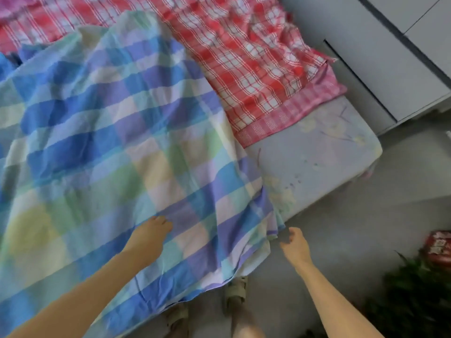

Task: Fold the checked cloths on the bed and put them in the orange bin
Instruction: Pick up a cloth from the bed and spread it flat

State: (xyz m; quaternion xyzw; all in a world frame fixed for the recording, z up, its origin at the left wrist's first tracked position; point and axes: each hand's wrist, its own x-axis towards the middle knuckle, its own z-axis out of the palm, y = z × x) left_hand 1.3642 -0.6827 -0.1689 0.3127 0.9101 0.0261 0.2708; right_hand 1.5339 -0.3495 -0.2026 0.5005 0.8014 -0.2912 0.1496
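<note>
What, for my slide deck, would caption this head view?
Left hand on the blue checked cloth spread over the bed, right hand open beside its hanging corner.

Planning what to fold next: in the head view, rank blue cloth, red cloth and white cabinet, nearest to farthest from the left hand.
1. Blue cloth: under the left hand.
2. Red cloth: beyond, rightward.
3. White cabinet: far right.

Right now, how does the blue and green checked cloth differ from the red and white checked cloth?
The blue and green checked cloth has broad pastel blocks; the red and white checked cloth has a finer grid. The blue one lies nearer, overlapping the red one. The left hand touches only the blue one. Both lie unfolded and rumpled.
</note>
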